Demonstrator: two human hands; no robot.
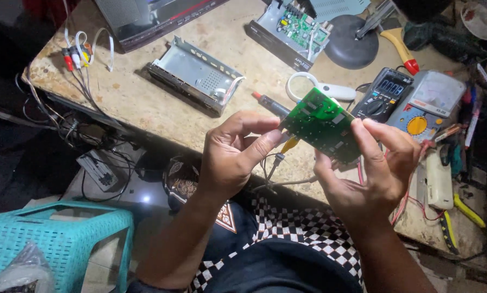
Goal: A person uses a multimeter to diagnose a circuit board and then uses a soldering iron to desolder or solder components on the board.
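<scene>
While I hold the green circuit board (pixel 322 126) up over the edge of the workbench (pixel 146 103), tilted so its solder side faces me, my left hand (pixel 235 154) pinches its left edge between thumb and forefinger, and my right hand (pixel 379 168) clamps the right edge, fingers curled over the top and thumb underneath. Both grips are closed on the board; neither hand is free. I judge this to be the inspection step: the board is out of its housing, and the empty metal case (pixel 194 76) lies well apart on the bench, with a second opened unit (pixel 289 30) beyond it. Just behind the board sit a white magnifier (pixel 317 89), a black digital multimeter (pixel 383 93) and a blue analog meter (pixel 429 103). Any next move would call for 1 hand to let go while the other keeps the board steady by its edges, since a meter probe or the magnifier needs a free hand.
</scene>
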